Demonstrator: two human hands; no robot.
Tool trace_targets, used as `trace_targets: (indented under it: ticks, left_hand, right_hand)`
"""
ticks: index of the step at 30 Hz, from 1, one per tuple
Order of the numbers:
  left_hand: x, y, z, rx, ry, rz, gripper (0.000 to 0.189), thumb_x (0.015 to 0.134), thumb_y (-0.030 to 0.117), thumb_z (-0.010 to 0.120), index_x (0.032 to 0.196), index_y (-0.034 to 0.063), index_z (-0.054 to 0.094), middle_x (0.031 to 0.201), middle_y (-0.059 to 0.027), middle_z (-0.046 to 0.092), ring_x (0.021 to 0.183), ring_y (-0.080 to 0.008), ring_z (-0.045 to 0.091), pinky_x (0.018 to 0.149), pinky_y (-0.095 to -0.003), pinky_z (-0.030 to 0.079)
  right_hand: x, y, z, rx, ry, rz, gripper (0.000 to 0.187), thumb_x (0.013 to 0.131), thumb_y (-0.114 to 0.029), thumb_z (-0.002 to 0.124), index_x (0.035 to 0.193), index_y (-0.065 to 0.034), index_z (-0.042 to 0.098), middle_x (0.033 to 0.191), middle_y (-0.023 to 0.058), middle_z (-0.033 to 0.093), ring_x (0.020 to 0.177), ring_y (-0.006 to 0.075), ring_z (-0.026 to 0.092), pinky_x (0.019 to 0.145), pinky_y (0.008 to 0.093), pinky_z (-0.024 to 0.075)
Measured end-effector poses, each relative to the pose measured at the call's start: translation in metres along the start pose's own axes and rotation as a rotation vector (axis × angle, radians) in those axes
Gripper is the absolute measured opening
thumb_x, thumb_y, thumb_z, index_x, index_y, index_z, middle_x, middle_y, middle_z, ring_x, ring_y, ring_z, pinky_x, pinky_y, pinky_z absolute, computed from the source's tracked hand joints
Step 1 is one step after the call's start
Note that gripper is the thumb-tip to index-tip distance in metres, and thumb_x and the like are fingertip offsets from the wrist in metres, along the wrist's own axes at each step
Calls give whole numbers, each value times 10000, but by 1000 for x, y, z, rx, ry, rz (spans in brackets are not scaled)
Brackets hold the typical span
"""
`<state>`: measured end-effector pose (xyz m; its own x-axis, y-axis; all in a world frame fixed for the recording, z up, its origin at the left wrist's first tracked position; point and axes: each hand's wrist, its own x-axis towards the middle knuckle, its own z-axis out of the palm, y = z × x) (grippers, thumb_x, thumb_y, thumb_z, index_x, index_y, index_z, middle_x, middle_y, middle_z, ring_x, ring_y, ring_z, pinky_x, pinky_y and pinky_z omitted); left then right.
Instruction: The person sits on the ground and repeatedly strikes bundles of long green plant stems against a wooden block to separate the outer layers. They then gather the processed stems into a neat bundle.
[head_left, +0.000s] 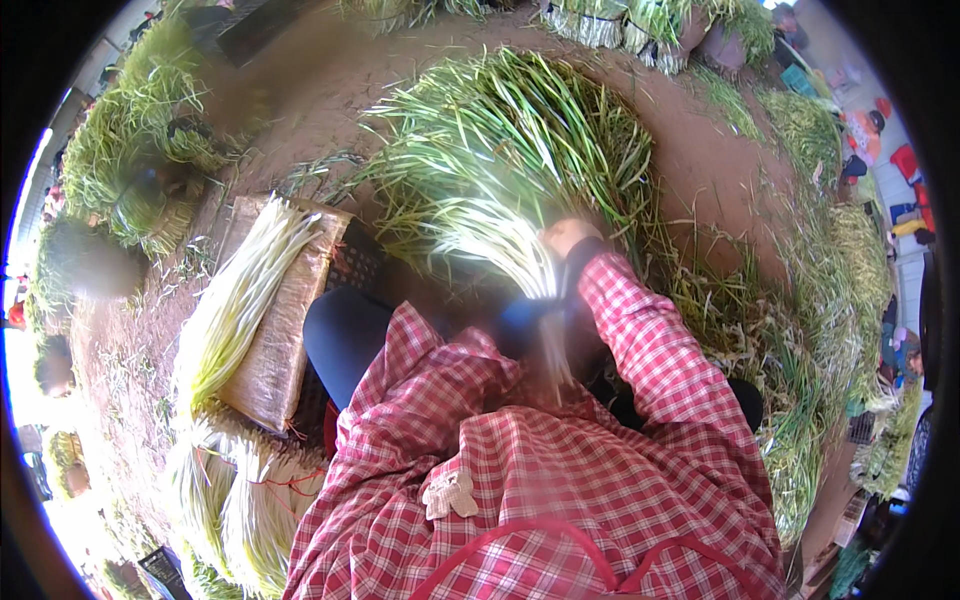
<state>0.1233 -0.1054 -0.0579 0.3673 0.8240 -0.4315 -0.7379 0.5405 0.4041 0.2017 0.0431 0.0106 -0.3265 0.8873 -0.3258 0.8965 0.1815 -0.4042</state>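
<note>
A loose bundle of long, chive-like stalks (517, 262), white at the base and green at the tips, fans out before me. My right hand (571, 237) has its fingers curled at the bundle's right side. Lower down, the stalks narrow beside a blurred blue shape at the end of my left sleeve; my left hand (531, 319) seems closed around them there, its fingers not distinct. Beyond both hands lies a large heap of green, leafy stalks (547, 127). To my left, a sheaf of pale stalks (240, 300) rests along a film-covered board (281, 337).
Tied pale bundles (247, 502) with red string stand at lower left. Leafy heaps (135, 135) line the left side, and bundles (592, 22) stand at the far edge. Loose leaves (810, 300) cover the floor (705, 165) on the right. Other people (862, 135) are at the right rim.
</note>
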Motion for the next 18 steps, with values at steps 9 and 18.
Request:
trace_targets:
  ticks: [9,18]
  left_hand:
    - [27,-17,-16,-84,-2,-21,293,763,39,674,1037,4,576,804,-58,617,661,-158,575,619,-277,496]
    - [-2,83,22,259,127,645,301,776,152,675,1006,10,542,714,-31,553,602,-134,532,549,-258,463]
  right_hand:
    - [-6,54,-87,983,264,-121,170,785,-129,637,884,9,628,887,112,644,830,199,593,879,320,445]
    - [25,226,-163,1684,482,-22,577,822,-534,523,1036,-3,590,1005,85,634,916,185,610,796,307,506]
